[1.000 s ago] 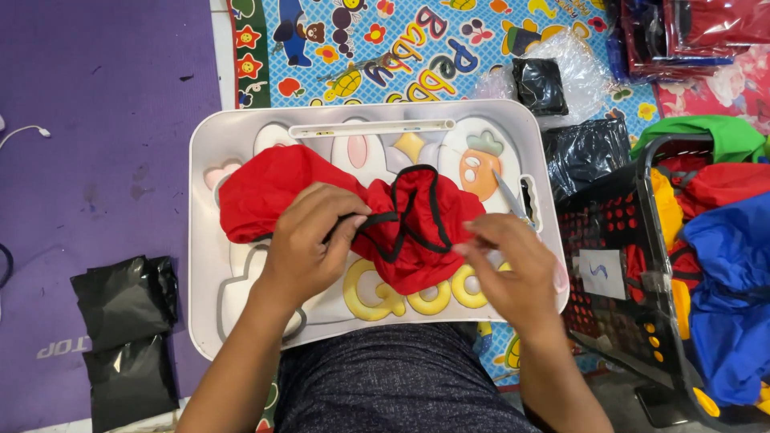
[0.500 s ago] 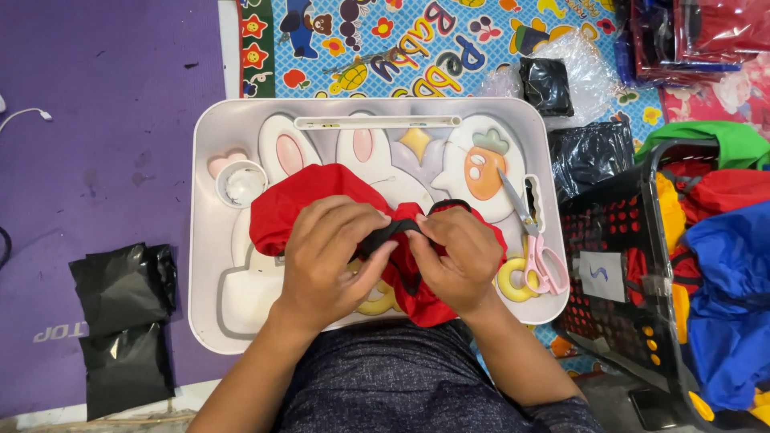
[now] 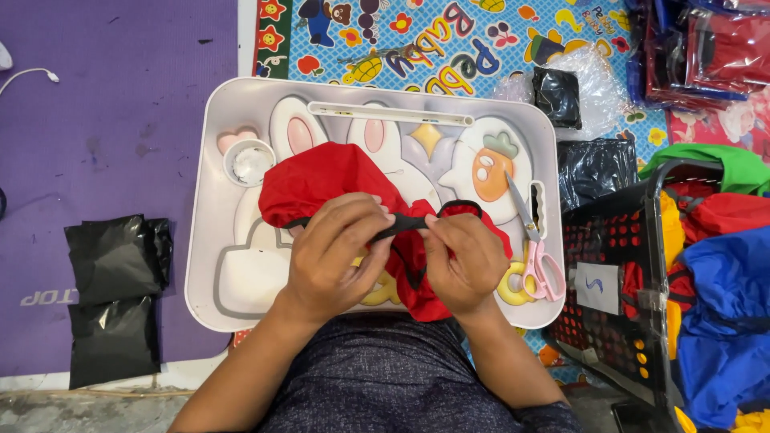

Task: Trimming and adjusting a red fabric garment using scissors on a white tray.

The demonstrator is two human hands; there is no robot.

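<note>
We see both hands over a white tray (image 3: pixel 210 265) that serves as the worktop. Left hand (image 3: pixel 333 252) and right hand (image 3: pixel 461 261) sit close together, fingertips almost meeting.

Between them runs a black band (image 3: pixel 405 225), the trim of a red cloth (image 3: pixel 321 180). The left hand is closed, thumb and fingers pinching the band. The right hand is closed too, pinching the same band just beside the left fingertips.

The cloth spreads up and away from the left hand and bunches under the right hand, hanging toward the body below the palm. It lies on the tray, covering part of the rabbit picture printed there.

Just right of the right hand lie pink scissors (image 3: pixel 536 255), blades pointing away from us, over a carrot figure (image 3: pixel 489 170). A yellow ring (image 3: pixel 513 285) shows at the right wrist side, touching the scissor handles.

Beyond the left hand, a small round cup recess (image 3: pixel 249 163) sits in the tray.

Well left of the left hand, black bags (image 3: pixel 112 293) lie on a purple mat (image 3: pixel 104 120). Right of the right hand stands a black basket (image 3: pixel 618 240) with coloured cloth in red, blue, yellow and green.
</note>
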